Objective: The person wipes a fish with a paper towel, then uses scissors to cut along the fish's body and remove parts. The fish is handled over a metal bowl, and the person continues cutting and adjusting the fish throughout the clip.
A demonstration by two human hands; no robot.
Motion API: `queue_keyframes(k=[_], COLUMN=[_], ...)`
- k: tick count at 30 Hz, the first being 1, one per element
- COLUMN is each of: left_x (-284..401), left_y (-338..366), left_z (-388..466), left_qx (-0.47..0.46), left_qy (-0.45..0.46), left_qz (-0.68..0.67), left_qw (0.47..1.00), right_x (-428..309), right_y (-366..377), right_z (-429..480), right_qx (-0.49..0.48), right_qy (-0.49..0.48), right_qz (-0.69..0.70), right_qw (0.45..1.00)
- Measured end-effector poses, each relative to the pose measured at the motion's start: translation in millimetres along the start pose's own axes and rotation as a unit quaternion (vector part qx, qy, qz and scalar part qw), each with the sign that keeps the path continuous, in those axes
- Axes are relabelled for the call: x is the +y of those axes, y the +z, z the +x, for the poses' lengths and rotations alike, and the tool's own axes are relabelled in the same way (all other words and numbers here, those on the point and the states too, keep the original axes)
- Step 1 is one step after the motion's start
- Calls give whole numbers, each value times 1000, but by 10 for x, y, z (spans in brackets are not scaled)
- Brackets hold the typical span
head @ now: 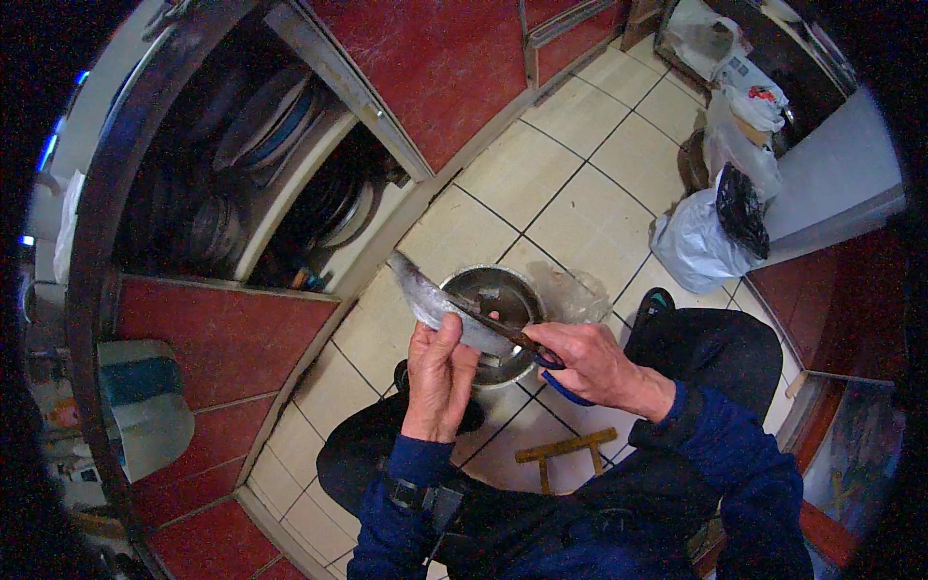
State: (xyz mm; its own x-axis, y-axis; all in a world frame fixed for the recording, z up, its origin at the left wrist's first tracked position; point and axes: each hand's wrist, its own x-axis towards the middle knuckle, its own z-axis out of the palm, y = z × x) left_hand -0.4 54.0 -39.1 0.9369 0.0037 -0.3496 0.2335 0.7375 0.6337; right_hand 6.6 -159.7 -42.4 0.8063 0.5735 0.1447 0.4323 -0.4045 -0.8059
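A silvery fish [424, 296] lies slantwise in my left hand [438, 384], with the thumb pressed on its side. Its narrow end points up and left, away from me. My right hand [594, 366] grips scissors with blue handles [565, 388]. Their dark blades [511, 332] lie along the fish's right-hand edge; how far the blades are parted cannot be made out. Below both hands, a round metal basin [536, 293] stands on the floor, partly covered by the fish. Dark liquid and some pale pieces show inside it.
A crumpled clear plastic bag [580, 293] lies beside the basin on the tiled floor [558, 196]. Left is an open cupboard [290, 225] with stacked dishes. White plastic bags [696, 239] stand at right. A small wooden frame [565, 446] sits between my knees.
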Motion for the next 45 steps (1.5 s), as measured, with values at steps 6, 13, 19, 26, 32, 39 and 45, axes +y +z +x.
queue_keyframes(k=[6, 13, 19, 26, 32, 39, 45], left_x=[15, -50, -93, -12, -38, -67, -100], left_y=[14, 4, -20, 53, 75, -21, -45], left_z=[-46, -69, -33, -67, -34, -25, -6], left_qx=[1, 23, 21, 30, 46, 6, -22], left_qy=[3, -18, 5, -9, 7, -1, 10], left_qz=[80, 81, 89, 86, 109, 96, 70], left_qw=[997, 996, 996, 996, 993, 995, 997], right_x=[-58, -49, -27, -15, -12, -5, 10], right_y=[-23, -55, -52, -61, -71, -60, 9], right_z=[14, 3, -9, 5, -3, -4, -33], right_qx=[0, -8, -2, -16, -32, -25, -21], right_qy=[12, 11, 8, 27, 30, 6, 6], right_qz=[-30, -38, -27, -34, -55, -42, 7], right_qw=[999, 999, 1000, 999, 998, 999, 1000])
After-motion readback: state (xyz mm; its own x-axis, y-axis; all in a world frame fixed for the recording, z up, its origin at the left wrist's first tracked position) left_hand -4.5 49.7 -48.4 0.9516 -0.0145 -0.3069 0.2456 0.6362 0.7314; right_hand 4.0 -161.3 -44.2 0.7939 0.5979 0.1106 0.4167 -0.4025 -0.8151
